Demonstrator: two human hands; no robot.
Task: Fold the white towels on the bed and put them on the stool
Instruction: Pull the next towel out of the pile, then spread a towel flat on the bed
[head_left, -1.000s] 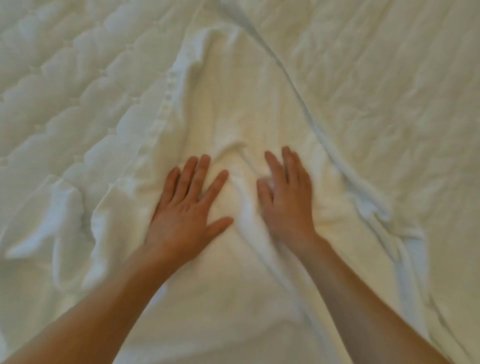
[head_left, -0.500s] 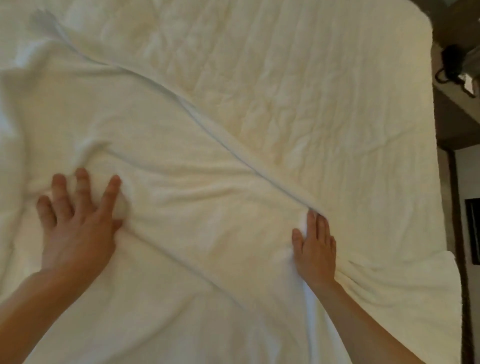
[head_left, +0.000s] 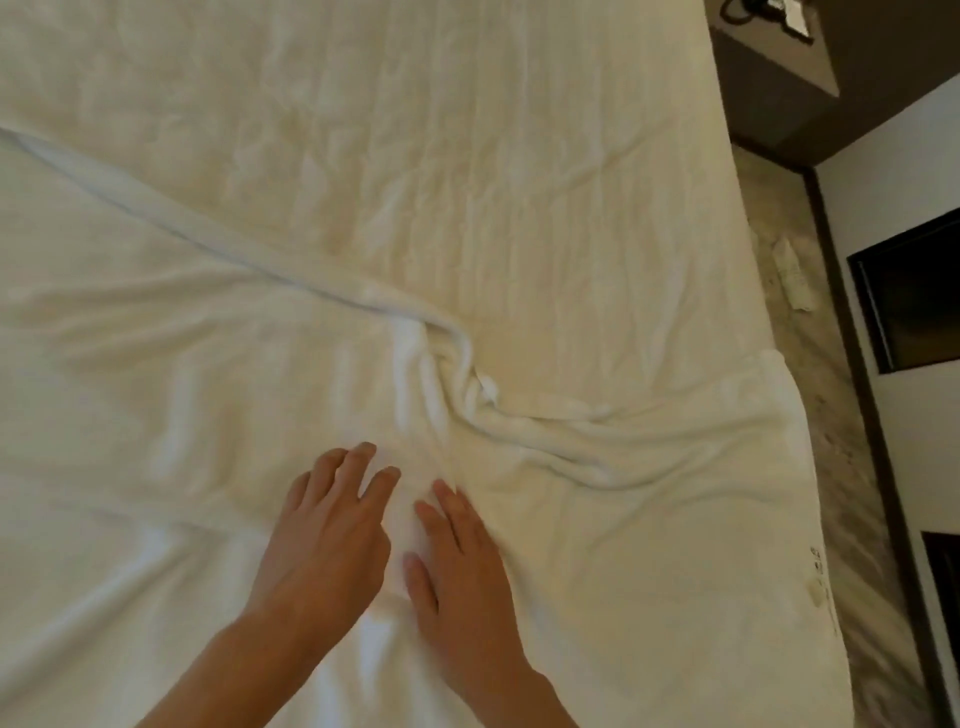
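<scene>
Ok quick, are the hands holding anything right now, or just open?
Left hand: open, fingers spread, pressing flat on the white towel.
Right hand: open, fingers straight, flat on the same towel.

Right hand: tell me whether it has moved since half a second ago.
Yes. The right hand has drawn left, away from the bed's right edge and back from the white towel's far hem, and now lies flat beside the left hand.

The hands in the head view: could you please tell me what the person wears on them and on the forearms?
Nothing visible: the left hand and right hand are ungloved, and both forearms show no sleeve, watch or bracelet.
</scene>
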